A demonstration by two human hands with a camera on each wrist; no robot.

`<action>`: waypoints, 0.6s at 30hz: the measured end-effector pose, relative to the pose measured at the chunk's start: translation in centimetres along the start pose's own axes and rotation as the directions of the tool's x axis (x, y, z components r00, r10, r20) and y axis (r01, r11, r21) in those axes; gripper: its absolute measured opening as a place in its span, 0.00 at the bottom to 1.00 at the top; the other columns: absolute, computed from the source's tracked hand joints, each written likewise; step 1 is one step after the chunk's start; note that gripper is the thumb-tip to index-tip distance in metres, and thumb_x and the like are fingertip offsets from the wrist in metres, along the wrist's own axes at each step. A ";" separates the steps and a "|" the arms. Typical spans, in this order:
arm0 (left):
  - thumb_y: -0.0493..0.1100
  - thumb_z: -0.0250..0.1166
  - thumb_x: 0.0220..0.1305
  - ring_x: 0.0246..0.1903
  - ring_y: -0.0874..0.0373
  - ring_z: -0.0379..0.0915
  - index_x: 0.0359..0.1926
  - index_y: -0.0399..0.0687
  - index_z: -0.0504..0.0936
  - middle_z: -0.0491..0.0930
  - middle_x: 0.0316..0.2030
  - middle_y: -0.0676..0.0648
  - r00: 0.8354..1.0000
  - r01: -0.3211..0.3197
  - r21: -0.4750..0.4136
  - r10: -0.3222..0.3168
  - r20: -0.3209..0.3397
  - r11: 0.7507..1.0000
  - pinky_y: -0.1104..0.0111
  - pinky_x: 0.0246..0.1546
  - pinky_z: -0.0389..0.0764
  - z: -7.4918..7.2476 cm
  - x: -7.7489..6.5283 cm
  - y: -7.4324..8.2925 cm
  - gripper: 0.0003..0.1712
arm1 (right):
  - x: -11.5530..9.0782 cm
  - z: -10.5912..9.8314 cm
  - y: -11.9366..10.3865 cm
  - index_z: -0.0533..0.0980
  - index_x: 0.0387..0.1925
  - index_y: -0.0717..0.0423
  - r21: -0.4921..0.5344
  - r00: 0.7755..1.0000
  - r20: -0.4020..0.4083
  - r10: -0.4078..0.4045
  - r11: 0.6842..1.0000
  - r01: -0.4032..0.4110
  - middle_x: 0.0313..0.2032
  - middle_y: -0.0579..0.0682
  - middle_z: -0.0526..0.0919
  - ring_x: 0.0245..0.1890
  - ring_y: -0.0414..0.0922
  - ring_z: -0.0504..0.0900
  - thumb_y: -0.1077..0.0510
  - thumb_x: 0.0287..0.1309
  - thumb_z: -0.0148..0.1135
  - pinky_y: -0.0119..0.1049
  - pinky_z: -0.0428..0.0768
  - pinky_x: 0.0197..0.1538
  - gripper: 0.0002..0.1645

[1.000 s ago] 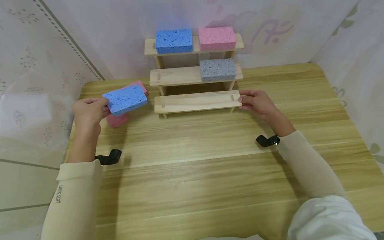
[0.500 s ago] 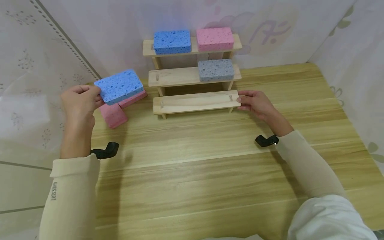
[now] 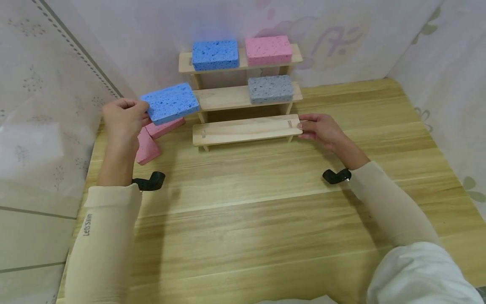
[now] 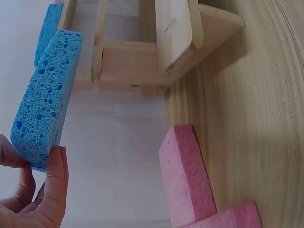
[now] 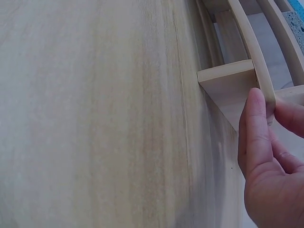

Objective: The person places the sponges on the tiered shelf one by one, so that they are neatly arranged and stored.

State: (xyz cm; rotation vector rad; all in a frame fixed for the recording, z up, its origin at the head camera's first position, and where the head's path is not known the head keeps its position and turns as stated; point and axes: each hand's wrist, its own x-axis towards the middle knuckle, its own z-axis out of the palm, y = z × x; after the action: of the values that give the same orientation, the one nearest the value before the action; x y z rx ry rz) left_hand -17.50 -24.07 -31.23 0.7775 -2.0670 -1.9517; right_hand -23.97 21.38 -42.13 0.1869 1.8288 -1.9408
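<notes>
My left hand (image 3: 127,120) pinches a blue sponge (image 3: 171,102) by its left end, thumb on top and fingers beneath. The sponge is held up in the air, its right end overlapping the left end of the rack's middle shelf in the head view. In the left wrist view the same blue sponge (image 4: 46,97) tilts upward from the fingertips. A three-step wooden rack (image 3: 247,130) stands against the back wall. At the right end of its lowest shelf, my right hand (image 3: 320,131) pinches the board's edge between thumb and fingers, as the right wrist view confirms.
On the top shelf sit another blue sponge (image 3: 215,55) and a pink sponge (image 3: 268,50). A grey sponge (image 3: 271,88) lies at the right of the middle shelf. Two pink sponges (image 3: 148,147) lie on the wooden table (image 3: 243,219), left of the rack and below the left hand.
The left hand first lifted the blue sponge up and left off the pink sponges, then carried it right toward the middle shelf. The right hand stays on the lowest shelf.
</notes>
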 end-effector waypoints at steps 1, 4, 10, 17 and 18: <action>0.34 0.63 0.61 0.31 0.60 0.78 0.27 0.43 0.83 0.72 0.42 0.48 1.000 -0.002 0.014 0.002 0.005 1.000 0.78 0.30 0.83 0.3 0.1 0.0 0.06 | 0.0 0.0 0.0 0.65 0.64 0.69 0.002 1.000 0.000 -0.001 1.000 0.001 0.44 0.54 0.78 0.34 0.43 0.85 0.66 0.63 0.61 0.32 0.86 0.37 0.29; 0.36 0.63 0.63 0.35 0.59 0.78 0.30 0.45 0.82 0.71 0.43 0.49 1.000 -0.001 0.053 0.000 0.025 0.999 0.79 0.32 0.83 1.1 0.2 0.1 0.05 | 0.2 -0.1 0.1 0.65 0.64 0.69 0.008 1.000 0.004 -0.002 1.000 0.002 0.45 0.54 0.78 0.35 0.43 0.85 0.66 0.64 0.60 0.32 0.86 0.37 0.29; 0.38 0.62 0.64 0.40 0.56 0.77 0.35 0.45 0.81 0.73 0.44 0.50 0.998 0.005 0.113 -0.011 0.059 0.994 0.79 0.34 0.83 2.7 0.3 0.2 0.02 | 0.1 -0.1 0.0 0.65 0.64 0.69 0.027 1.000 0.015 0.008 1.000 -0.008 0.46 0.55 0.77 0.35 0.44 0.85 0.66 0.64 0.60 0.32 0.86 0.38 0.29; 0.36 0.62 0.62 0.34 0.59 0.79 0.31 0.43 0.79 0.74 0.40 0.47 0.995 -0.012 0.095 0.003 0.100 0.995 0.79 0.31 0.83 4.3 -0.1 0.3 0.02 | 0.1 -0.2 -0.1 0.65 0.64 0.68 0.013 0.999 0.021 0.024 1.000 -0.024 0.48 0.56 0.75 0.35 0.44 0.84 0.65 0.64 0.61 0.32 0.86 0.39 0.29; 0.35 0.62 0.62 0.33 0.59 0.79 0.31 0.43 0.78 0.74 0.40 0.47 0.995 -0.018 0.090 0.008 0.103 0.996 0.79 0.31 0.83 4.5 -0.1 0.3 0.03 | 0.1 -0.3 -0.1 0.64 0.64 0.68 0.011 0.999 0.022 0.024 1.000 -0.025 0.48 0.56 0.75 0.36 0.44 0.84 0.65 0.64 0.60 0.32 0.86 0.39 0.29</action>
State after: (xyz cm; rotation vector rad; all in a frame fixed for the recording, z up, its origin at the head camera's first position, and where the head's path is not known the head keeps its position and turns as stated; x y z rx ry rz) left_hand -19.64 -20.15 -31.46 0.6924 -2.2278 -1.9414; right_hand -24.15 21.64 -42.08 0.1903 1.7936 -1.9299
